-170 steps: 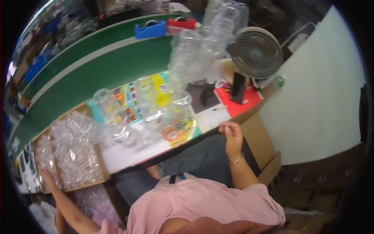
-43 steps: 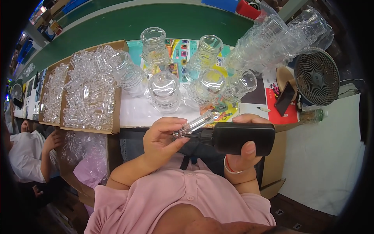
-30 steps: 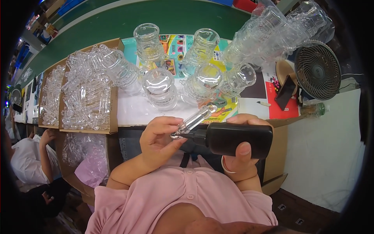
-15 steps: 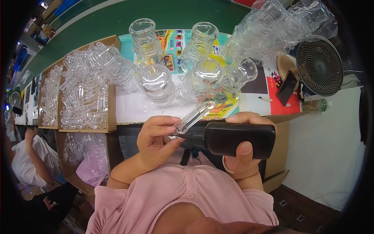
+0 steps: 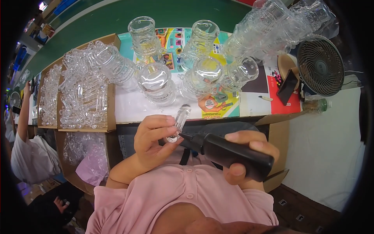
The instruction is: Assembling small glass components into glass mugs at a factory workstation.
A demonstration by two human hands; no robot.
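Between the fingertips of my left hand (image 5: 152,136) is a small clear plastic piece (image 5: 182,118), long and rod-like with a rounded end. My right hand (image 5: 249,154) is wrapped round a black squeeze bottle (image 5: 235,154), which lies tilted with its tapered nozzle (image 5: 185,136) pointing left. The nozzle tip meets or nearly meets the lower end of the clear piece, close to my left fingertips; whether it touches I cannot tell. Beyond my hands, several clear jar-shaped containers stand on the table, one of them a clear jar (image 5: 157,84) nearest my left hand.
At left, a cardboard box (image 5: 112,97) holds many clear plastic pieces; another box below has plastic bags (image 5: 92,165). Bagged clear containers (image 5: 269,31) are piled at the far right. A fan (image 5: 320,65), a dark phone-like slab (image 5: 287,86) and a glass bottle (image 5: 315,105) stand right.
The clear piece has turned more upright in my left hand. My right hand has tilted the bottle, its base now lower. At far left, another person's arm has reached up to the table.
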